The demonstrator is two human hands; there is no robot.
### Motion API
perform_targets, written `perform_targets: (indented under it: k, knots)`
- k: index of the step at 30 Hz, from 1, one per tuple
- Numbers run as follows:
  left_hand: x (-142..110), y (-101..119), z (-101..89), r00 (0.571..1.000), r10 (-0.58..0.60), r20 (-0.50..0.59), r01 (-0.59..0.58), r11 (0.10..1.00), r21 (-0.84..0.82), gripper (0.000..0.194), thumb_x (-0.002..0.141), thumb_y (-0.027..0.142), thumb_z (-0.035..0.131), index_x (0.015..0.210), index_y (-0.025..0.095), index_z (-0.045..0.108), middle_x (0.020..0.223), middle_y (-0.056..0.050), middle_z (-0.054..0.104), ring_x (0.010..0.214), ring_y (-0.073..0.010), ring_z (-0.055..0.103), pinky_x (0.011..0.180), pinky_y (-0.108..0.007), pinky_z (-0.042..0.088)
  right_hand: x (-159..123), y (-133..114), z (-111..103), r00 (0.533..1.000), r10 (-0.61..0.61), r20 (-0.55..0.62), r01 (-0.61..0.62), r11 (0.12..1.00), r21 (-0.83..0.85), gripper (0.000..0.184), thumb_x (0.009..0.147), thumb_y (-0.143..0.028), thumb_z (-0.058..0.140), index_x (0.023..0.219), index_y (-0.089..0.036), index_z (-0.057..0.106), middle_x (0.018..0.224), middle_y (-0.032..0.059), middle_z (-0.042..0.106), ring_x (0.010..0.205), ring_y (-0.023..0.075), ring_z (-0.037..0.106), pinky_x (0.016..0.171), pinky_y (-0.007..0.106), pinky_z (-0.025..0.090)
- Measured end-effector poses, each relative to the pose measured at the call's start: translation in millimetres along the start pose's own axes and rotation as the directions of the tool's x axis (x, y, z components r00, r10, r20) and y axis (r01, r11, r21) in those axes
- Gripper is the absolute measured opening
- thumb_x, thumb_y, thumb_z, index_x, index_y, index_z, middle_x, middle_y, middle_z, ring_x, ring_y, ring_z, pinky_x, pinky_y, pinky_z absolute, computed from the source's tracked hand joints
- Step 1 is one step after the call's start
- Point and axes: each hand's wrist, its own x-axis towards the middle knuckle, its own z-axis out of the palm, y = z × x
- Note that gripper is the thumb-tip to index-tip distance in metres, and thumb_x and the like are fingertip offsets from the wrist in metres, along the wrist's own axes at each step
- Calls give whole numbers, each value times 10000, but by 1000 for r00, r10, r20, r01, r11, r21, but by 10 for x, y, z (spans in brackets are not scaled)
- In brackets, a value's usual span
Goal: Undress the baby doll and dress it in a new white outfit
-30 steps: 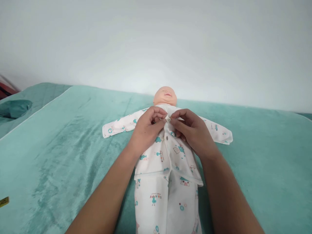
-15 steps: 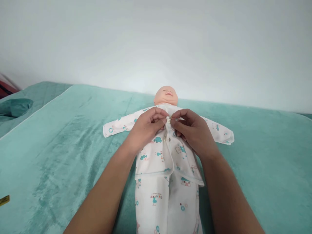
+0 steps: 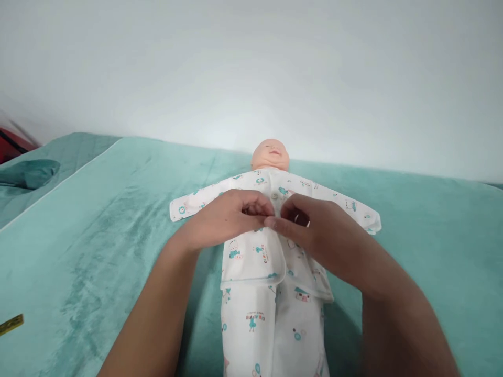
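Note:
A baby doll [image 3: 270,153] lies on its back on a teal blanket [image 3: 98,235], arms spread. It wears a white printed shirt [image 3: 255,254] and matching trousers [image 3: 271,324]. My left hand [image 3: 230,217] and my right hand [image 3: 314,230] meet over the middle of the shirt's front opening. Both are closed, fingertips pinching the two edges of the shirt together just below a fastened button [image 3: 274,196]. What lies between the fingertips is hidden.
A white wall [image 3: 251,68] rises behind the bed. A folded teal cloth [image 3: 29,173] lies at the far left, with something red [image 3: 11,144] behind it. A small yellow strip [image 3: 11,323] rests on the blanket at the left edge.
Both hands have moved down from the top button near the collar to a lower spot on the shirt front. The upper chest of the shirt now lies closed.

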Motion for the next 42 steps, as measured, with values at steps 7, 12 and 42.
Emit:
perform_targets:
  k: [7,12,42]
  knots:
    - [-25,-5,19,999,-24,43,19,995,94,93,758,212,595,798,241,674,733,3,647,672,-148,585,534,-230,411,-43,-47,94,998,-42,-53,29,974,-226,368,851,-355,548,565,-202,375,523,-12,462,440,90,304,402,274,174]
    - [-26,19,49,998,-51,48,41,983,180,73,779,245,587,737,224,641,696,19,625,624,-128,548,484,-219,369,-47,17,5,1000,5,19,-1,984,-180,251,811,-251,527,599,-203,403,549,-21,451,459,88,295,400,270,166]
    - [32,-38,5,993,44,109,-27,988,-153,82,823,248,645,794,172,659,716,20,606,675,-87,534,626,-218,426,-8,91,-180,962,29,270,-18,999,-43,136,843,-357,564,794,-234,595,680,-26,518,595,106,435,485,231,323]
